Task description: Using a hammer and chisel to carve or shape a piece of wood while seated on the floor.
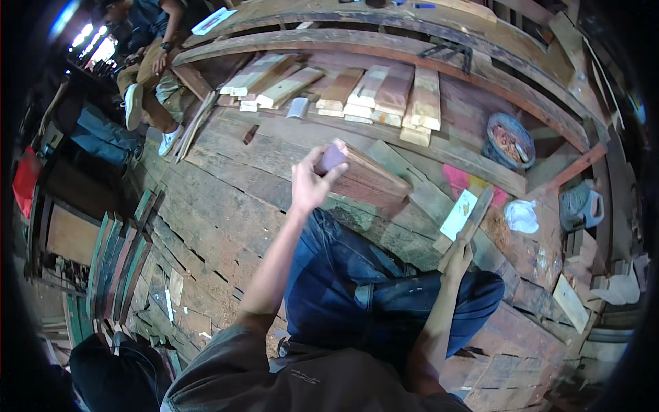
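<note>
My left hand (310, 184) pinches a small purple pad (333, 158), which looks like folded sandpaper, at the near-left end of a reddish-brown wooden board (374, 180). The board is in front of my crossed legs, and I cannot tell whether the pad presses on it. By my right knee, my right hand (456, 259) is closed around the lower end of a narrow, flat, wooden-looking strip (476, 216) that points away from me. A white card with a yellowish mark (458, 214) is just left of the strip.
Stacked planks (391, 89) lie under a long wooden bench (329, 41) ahead. At right are a bucket of shavings (508, 141), a white plastic bag (522, 216) and a jug (582, 206). Curved wooden pieces (117, 268) stand at left. Another person (147, 75) sits at far left.
</note>
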### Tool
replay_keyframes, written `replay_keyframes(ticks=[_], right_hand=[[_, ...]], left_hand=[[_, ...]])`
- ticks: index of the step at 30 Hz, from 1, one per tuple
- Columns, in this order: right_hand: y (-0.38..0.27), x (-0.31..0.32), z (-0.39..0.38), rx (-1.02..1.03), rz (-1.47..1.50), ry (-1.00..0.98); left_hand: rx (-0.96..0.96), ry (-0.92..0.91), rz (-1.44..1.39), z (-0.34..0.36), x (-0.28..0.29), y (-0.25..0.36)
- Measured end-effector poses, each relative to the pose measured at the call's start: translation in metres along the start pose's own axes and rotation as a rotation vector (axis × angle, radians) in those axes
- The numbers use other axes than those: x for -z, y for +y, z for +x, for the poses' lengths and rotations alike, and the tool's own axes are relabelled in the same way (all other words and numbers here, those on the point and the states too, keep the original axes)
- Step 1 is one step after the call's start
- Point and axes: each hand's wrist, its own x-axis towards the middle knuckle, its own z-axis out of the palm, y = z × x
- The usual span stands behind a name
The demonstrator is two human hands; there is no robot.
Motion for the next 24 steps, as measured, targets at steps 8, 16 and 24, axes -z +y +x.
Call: replay_keyframes(ticks=[8, 16, 24], right_hand=[[-0.002, -0.015, 0.0, 0.024, -0.076, -0.02], [0.001, -0.021, -0.005, 0.1, -0.201, -0.087], [0.023, -0.014, 0.003, 0.063, -0.265, -0.088]], left_hand=[[0.316, -0.092, -0.188, 0.017, 0.032, -0.085], [0.654, 0.007, -0.548, -0.018, 0.036, -0.09], [0.578, 0.388, -0.57, -0.005, 0.094, -0.122]])
